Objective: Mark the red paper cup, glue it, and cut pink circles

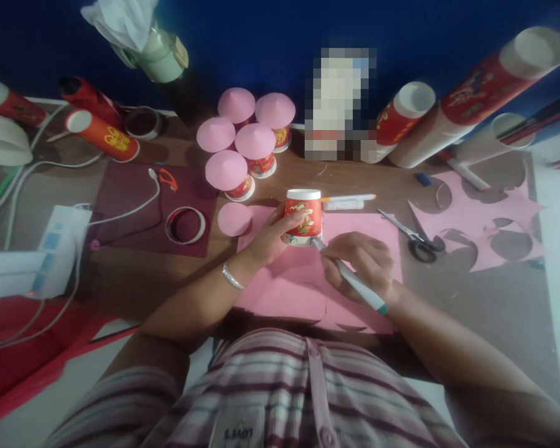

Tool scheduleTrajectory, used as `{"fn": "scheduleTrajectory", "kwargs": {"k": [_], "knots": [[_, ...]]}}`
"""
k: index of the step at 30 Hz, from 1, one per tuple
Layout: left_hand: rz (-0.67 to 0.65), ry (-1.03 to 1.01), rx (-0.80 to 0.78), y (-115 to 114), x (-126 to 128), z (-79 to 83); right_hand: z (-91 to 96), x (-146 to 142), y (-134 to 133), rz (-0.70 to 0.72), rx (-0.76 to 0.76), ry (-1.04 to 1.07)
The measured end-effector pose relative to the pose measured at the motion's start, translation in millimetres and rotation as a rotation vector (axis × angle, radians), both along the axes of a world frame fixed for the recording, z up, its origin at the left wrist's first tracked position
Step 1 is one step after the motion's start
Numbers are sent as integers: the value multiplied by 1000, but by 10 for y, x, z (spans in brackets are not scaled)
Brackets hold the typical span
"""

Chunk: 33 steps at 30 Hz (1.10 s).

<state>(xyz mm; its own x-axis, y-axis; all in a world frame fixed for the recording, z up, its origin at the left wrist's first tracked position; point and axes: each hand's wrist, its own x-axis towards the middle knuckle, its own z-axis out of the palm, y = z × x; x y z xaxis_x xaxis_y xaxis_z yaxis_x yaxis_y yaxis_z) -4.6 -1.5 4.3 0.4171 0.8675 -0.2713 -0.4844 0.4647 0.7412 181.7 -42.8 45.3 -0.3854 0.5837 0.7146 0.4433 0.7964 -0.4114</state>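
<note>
My left hand (280, 233) is wrapped round a red paper cup (303, 211) with a gold and green pattern, held bottom up. In my right hand (359, 261) is a white marker (354, 286) with a green end, gripped like a pen. Its tip meets the cup's lower white rim. Beneath both hands lie pink paper sheets (280, 298). A pink paper disc (234, 219) rests left of the cup. Behind it stand several upturned red cups topped with pink paper cones (226, 170).
Black-handled scissors (420, 249) and a cut-out pink sheet (490, 193) lie on the right. Pens (348, 202) lie behind the cup. A tape roll (185, 225), a white cable (126, 214) and a power strip (51, 249) are on the left. Tall red tubes (476, 93) stand at the back right.
</note>
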Motion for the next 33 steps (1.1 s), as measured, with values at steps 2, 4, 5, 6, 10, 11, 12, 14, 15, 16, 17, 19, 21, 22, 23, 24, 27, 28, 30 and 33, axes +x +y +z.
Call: {"fn": "scheduleTrajectory", "kwargs": {"k": [2,4,5,6,10,11,12,14,15,16,17,19,21,22,23,24,27,28,30,33], "knots": [[4,3,-4,-1,-2,-8,-7,0,-1,-8,-6,-8],[2,4,1,-2,-4,-10,-11,0,-4,-17,-9,-18],[-1,4,6,-1,-5,-10,-11,0,-5,-20,-11,-22],[-4,4,10,-1,-4,-9,-11,1,-6,-19,-12,-25],[-2,-4,10,-1,1,-9,-2,-1,-9,-13,-11,-35],[-2,-5,10,-1,2,-9,-1,-2,-9,-12,-13,-35],[-2,-4,12,-2,3,-10,0,-4,-10,-12,-16,-35],[-7,-2,19,-3,3,-8,-2,-8,-11,-11,-23,-37],[-9,-2,22,-4,2,-6,-4,-9,-11,-12,-24,-38],[-11,-3,26,-5,1,-2,-7,-9,-11,-13,-23,-39],[-11,-2,29,-5,1,2,-10,-8,-10,-13,-20,-39],[-13,0,30,-5,1,12,-15,-3,-9,-23,-19,-37],[-17,2,28,-4,2,21,-14,6,-6,-35,-22,-42],[-18,2,27,-3,4,24,-11,12,-5,-40,-24,-47],[-20,-1,26,-1,5,27,-6,17,-4,-44,-24,-53],[-19,-5,26,0,6,30,-1,21,-2,-45,-23,-58],[-14,-10,24,1,6,32,11,29,0,-47,-19,-67],[-13,-9,23,1,6,31,13,29,0,-48,-18,-68],[-12,-6,21,1,4,28,12,28,0,-51,-18,-69],[-13,-2,17,1,1,21,8,21,-1,-59,-16,-62]]}}
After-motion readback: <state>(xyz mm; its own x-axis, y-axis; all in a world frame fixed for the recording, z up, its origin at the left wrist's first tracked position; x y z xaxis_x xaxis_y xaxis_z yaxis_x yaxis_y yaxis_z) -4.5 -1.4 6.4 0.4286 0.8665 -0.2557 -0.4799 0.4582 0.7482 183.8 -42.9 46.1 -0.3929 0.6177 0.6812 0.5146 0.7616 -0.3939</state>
